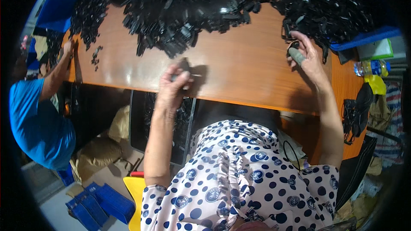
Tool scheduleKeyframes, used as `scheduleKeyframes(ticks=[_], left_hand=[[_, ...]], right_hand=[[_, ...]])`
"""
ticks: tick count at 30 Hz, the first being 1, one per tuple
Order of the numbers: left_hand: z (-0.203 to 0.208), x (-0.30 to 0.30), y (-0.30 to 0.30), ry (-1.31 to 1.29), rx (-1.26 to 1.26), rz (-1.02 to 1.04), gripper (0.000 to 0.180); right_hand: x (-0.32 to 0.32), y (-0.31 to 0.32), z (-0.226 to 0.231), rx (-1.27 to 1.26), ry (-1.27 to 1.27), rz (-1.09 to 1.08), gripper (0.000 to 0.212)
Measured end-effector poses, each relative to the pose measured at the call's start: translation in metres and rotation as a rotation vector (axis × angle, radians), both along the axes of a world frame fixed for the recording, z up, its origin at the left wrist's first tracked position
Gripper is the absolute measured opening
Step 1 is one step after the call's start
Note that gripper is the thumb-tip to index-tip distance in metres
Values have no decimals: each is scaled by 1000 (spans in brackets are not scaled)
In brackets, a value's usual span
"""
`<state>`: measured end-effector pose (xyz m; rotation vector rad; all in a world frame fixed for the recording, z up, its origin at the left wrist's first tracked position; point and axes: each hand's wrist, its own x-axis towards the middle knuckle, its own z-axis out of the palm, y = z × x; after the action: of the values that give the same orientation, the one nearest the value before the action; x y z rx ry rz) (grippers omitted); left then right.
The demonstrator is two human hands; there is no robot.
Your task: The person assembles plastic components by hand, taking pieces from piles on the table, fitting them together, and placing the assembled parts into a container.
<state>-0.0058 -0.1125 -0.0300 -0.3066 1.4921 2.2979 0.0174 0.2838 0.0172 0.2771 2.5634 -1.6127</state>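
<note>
My left hand (173, 83) is closed over the near edge of the table, its thumb and fingers pinching a small dark piece (184, 65) whose exact kind I cannot make out. Over the table's right side, my right hand (307, 55) has its fingers curled round another small black piece (293, 45). A grey-green cover (296, 55) wraps one digit of that hand. Beyond both hands lies a big heap of small black plastic parts (171, 28), and it reaches close to my right fingertips.
The brown table (239, 66) runs across in front of me. Below its edge, by my left forearm, stands a dark bin (188, 132) of black parts. A co-worker in a blue shirt (38, 119) sits left. Blue crates (100, 203) are on the floor; a bottle (371, 68) lies right.
</note>
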Motion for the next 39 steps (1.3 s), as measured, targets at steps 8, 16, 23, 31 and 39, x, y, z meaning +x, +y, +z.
scheduleKeyframes(ticks=[8, 16, 23, 31, 39], left_hand=[[27, 46, 45, 173, -96, -139, 26], [23, 57, 45, 371, -281, -176, 25], [26, 61, 42, 366, -329, -181, 25], [32, 66, 37, 630, -531, -217, 23], [35, 59, 27, 903, -644, -236, 23]], right_hand=[[29, -138, 10, -861, 39, 132, 17], [36, -162, 7, -690, 219, 237, 13], [39, -156, 9, -466, 170, 314, 14], [42, -157, 16, -278, 377, 468, 22], [31, -165, 31, -533, -346, 371, 16]])
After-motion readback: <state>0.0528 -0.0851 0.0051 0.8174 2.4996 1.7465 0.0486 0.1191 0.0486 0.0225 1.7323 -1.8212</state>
